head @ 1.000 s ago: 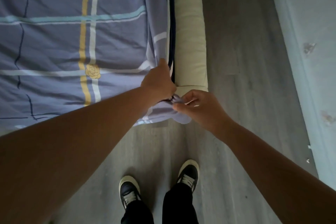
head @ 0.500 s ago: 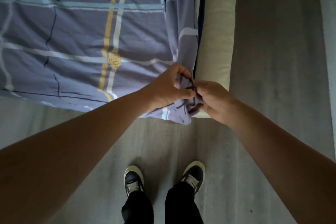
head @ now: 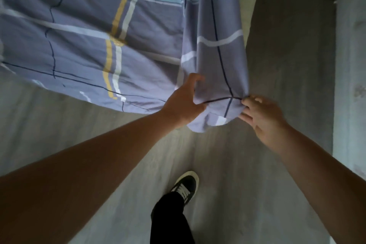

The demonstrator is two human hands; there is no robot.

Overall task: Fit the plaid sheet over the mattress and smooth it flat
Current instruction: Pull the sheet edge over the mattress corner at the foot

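both left fingers [head: 199, 107] and right fingers [head: 250, 102] pinch the plaid sheet [head: 213, 65] corner held between them.

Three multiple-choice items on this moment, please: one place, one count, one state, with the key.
1. Where is the near corner of the plaid sheet? A on the floor; B between the left hand and right hand; C under a pillow.
2. How many shoes show? A one; B two; C none.
3. The left hand: A hangs idle; B presses the floor; C grips the sheet.
Key: B, a hand flanks each side; A, a single shoe below; C, thumb and fingers curl round cloth.
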